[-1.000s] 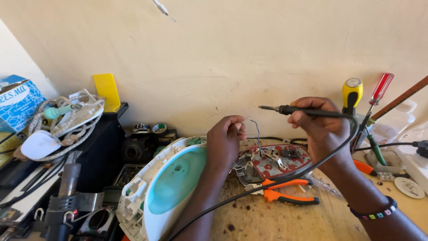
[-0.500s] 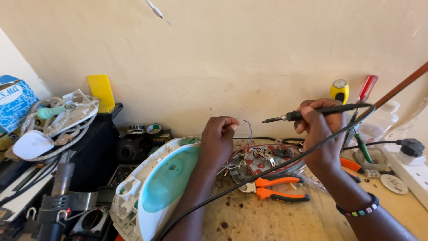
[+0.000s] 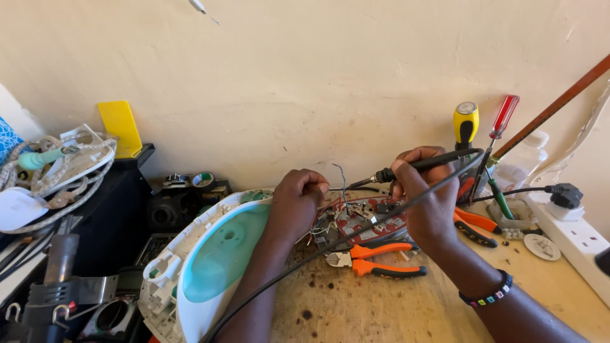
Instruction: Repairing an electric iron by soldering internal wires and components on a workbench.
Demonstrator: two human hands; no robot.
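In the head view the right hand (image 3: 427,202) grips a soldering iron (image 3: 422,165) lying near level, tip pointing left; just beyond the tip, the left hand (image 3: 297,200) pinches a thin upright wire (image 3: 342,180) over the opened iron's red plate (image 3: 365,219).

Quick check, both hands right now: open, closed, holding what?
Left hand: closed, pinching a thin wire above the opened appliance.
Right hand: closed around a black soldering iron, tip pointing toward the wire.
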